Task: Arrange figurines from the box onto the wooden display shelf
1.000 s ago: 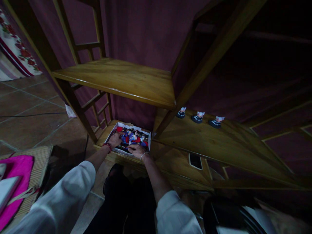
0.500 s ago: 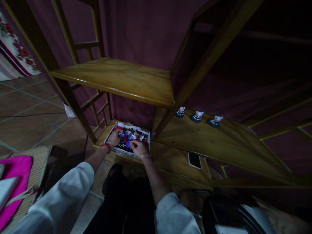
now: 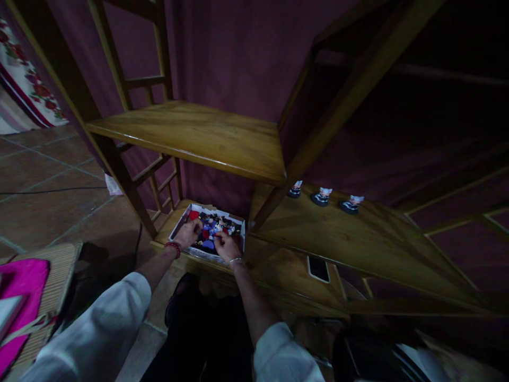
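Note:
A shallow white cardboard box (image 3: 176, 225) sits on the low shelf, filled with small figurines (image 3: 218, 225) in purple, red, black and white. My left hand (image 3: 187, 234), with a red bead bracelet at the wrist, reaches over the box's left side. Its fingers are curled together among the pieces, and what they hold cannot be made out. Over the front right part of the box is my right hand (image 3: 227, 248), a thin silver bracelet on its wrist. Its thumb and fingers pinch close to the purple and white pieces; anything between them is too small to name.
Three small figurines on dark bases (image 3: 321, 197) stand on the wooden shelf (image 3: 358, 239) to the right. A phone-like dark rectangle with a white rim (image 3: 318, 269) lies on the lower board. An upper shelf board (image 3: 191, 130) overhangs the box. Pink cloth (image 3: 27, 297) lies at left.
Both hands stay over the box with small finger shifts. The purple pieces between them have moved slightly, and more of the red piece at the left shows. The view has tilted a little.

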{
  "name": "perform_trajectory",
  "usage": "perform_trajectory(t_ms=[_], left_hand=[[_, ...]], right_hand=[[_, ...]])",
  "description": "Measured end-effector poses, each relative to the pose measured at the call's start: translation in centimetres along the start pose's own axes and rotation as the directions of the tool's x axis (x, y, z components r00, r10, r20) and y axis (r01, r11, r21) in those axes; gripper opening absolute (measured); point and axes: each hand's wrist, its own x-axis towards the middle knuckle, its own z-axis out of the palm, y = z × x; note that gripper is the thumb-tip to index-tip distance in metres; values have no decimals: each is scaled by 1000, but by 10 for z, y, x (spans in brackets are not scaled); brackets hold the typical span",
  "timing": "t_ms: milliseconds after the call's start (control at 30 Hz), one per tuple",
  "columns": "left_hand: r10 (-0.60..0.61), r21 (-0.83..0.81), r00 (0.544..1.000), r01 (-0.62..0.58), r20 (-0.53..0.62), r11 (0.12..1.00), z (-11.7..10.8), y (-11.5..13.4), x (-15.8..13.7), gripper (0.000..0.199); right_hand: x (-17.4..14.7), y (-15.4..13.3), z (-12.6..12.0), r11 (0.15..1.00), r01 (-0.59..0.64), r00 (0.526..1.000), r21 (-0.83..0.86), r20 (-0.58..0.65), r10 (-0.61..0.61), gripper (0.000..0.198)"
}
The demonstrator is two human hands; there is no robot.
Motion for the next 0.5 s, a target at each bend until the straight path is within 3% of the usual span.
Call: perform_trajectory(t_ms=[133,333,500], left_hand=[[-8,-90,997,14,73,996,-2,3,-4,27],[-35,-369,978,111,207,923,-5,10,-8,15],[-126,-328,968,194,216,925,-3,9,-5,10]], right_hand=[[-2,-1,-1,999,34,999,-11,14,-34,28],[-5,-5,-4,997,69,997,-21,18,-68,30],[-7,-6,-6,996,85,996,9,29,-85,35]])
